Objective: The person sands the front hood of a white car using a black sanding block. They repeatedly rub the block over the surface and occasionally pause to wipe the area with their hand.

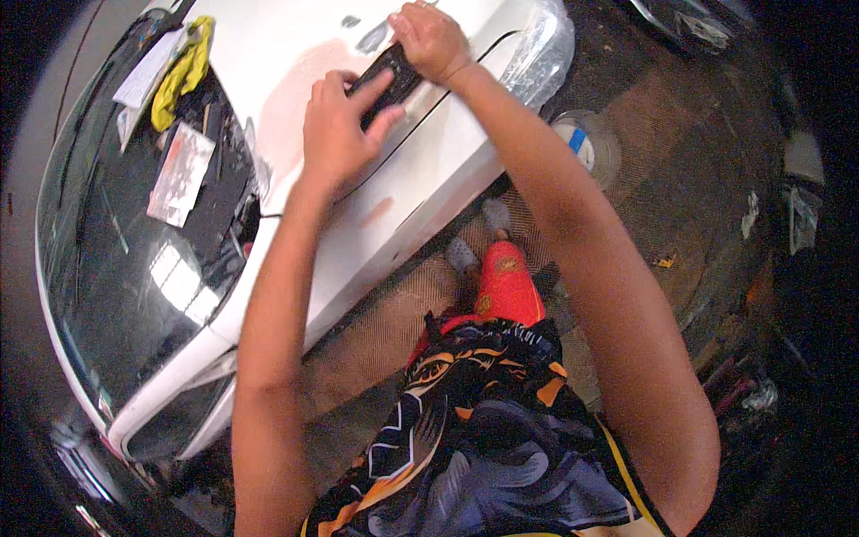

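Observation:
A long black sanding block (391, 82) lies slantwise on the white car's body panel (394, 210), over the edge of a dull pinkish patch (300, 98). My right hand (434, 43) is closed around its far end. At the near end, my left hand (344, 134) straddles the block, the thumb on one side and fingers on the other, the index finger laid across the top. The block's underside is hidden against the panel. Smaller bare spots show on the paint, including a pinkish smear (377, 212) lower down.
On the windshield (107, 259) rest a yellow cloth (183, 76) and several papers, one a stained sheet (182, 174). Clear plastic (541, 54) wraps the car's front corner. On the floor beside it stands a round container with blue tape (577, 140). Another vehicle shows at upper right.

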Demonstrator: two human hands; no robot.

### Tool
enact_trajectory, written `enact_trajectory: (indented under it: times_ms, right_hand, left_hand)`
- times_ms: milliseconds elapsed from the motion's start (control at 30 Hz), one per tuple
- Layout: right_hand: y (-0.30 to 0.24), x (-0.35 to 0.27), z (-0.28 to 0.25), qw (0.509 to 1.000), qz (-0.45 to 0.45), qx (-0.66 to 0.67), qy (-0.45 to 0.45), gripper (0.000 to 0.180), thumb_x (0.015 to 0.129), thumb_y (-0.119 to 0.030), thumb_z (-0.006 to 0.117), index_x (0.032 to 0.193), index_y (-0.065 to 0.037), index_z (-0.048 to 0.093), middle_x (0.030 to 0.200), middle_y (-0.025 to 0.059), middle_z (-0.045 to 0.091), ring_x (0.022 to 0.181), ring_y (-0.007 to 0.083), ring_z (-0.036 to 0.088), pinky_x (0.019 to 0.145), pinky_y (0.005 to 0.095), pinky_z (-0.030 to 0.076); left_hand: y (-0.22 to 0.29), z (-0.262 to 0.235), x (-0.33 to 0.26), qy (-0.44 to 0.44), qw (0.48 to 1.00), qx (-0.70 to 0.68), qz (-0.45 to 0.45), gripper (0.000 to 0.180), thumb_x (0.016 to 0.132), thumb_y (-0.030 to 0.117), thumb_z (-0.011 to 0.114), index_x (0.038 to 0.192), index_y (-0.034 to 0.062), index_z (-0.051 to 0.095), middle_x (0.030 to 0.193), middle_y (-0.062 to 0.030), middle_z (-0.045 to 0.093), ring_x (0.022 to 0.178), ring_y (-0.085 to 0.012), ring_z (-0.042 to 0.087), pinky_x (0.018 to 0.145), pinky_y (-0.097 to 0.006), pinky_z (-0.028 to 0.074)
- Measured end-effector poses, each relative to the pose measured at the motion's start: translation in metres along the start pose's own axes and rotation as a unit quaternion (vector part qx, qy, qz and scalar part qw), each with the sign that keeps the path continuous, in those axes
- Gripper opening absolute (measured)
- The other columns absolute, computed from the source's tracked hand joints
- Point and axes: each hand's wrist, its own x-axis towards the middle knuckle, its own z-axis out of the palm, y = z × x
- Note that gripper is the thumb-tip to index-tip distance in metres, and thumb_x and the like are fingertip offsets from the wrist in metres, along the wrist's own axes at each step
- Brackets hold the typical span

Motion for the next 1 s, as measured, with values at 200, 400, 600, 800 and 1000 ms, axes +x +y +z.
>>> enact_trajectory:
  times_ms: [200, 400, 600, 800, 1000]
  right_hand:
    - [-0.004, 0.004, -0.001, 0.999, -0.005, 0.01, 0.033, 0.029, 0.103, -0.022, 0.052, 0.083, -0.004, 0.06, 0.081, 0.0196, 0.06, 0.083, 0.0422, 0.061, 0.075, 0.0522, 0.051]
    - [-0.011, 0.001, 0.004, 0.999, 0.025, 0.019, 0.038, 0.029, 0.103, -0.024, 0.054, 0.082, -0.005, 0.059, 0.081, 0.0204, 0.06, 0.08, 0.044, 0.061, 0.074, 0.0539, 0.05]
    - [-0.006, -0.001, 0.012, 0.999, -0.008, -0.007, 0.049, 0.028, 0.103, -0.021, 0.052, 0.083, -0.004, 0.059, 0.081, 0.0213, 0.059, 0.081, 0.0437, 0.06, 0.075, 0.0532, 0.05]
    - [-0.013, -0.01, 0.007, 0.995, -0.069, -0.069, 0.027, 0.027, 0.104, -0.017, 0.05, 0.082, -0.004, 0.06, 0.082, 0.0178, 0.06, 0.082, 0.0405, 0.06, 0.075, 0.0509, 0.05]
    - [-0.094, -0.057, 0.034, 0.996, -0.038, -0.051, 0.067, 0.03, 0.101, -0.029, 0.059, 0.083, -0.005, 0.063, 0.08, 0.0188, 0.065, 0.079, 0.0418, 0.065, 0.074, 0.0531, 0.053]
  left_hand:
    - [-0.044, -0.058, 0.01, -0.072, 0.994, -0.063, -0.061, 0.057, 0.098, 0.038, 0.071, 0.145, 0.0071, 0.062, 0.131, -0.0205, 0.062, 0.123, -0.0337, 0.06, 0.108, -0.042, 0.047]
    - [0.005, -0.018, -0.029, -0.058, 0.987, 0.153, 0.008, 0.08, 0.083, 0.056, 0.082, 0.151, 0.0217, 0.058, 0.119, -0.0226, 0.061, 0.108, -0.0382, 0.059, 0.096, -0.049, 0.05]
    - [0.019, 0.0, -0.016, -0.002, 0.971, 0.238, 0.016, 0.051, 0.082, 0.058, 0.078, 0.119, 0.0227, 0.073, 0.096, -0.0155, 0.059, 0.094, -0.0353, 0.057, 0.077, -0.047, 0.045]
    - [-0.006, 0.006, -0.023, 0.088, 0.975, 0.18, 0.098, 0.036, 0.077, 0.045, 0.085, 0.102, 0.0223, 0.071, 0.089, -0.0109, 0.056, 0.085, -0.0312, 0.057, 0.067, -0.045, 0.042]
    - [-0.025, -0.048, -0.092, 0.068, 0.97, 0.197, 0.124, 0.039, 0.076, 0.046, 0.085, 0.106, 0.0234, 0.073, 0.085, -0.0096, 0.052, 0.081, -0.0311, 0.056, 0.064, -0.046, 0.041]
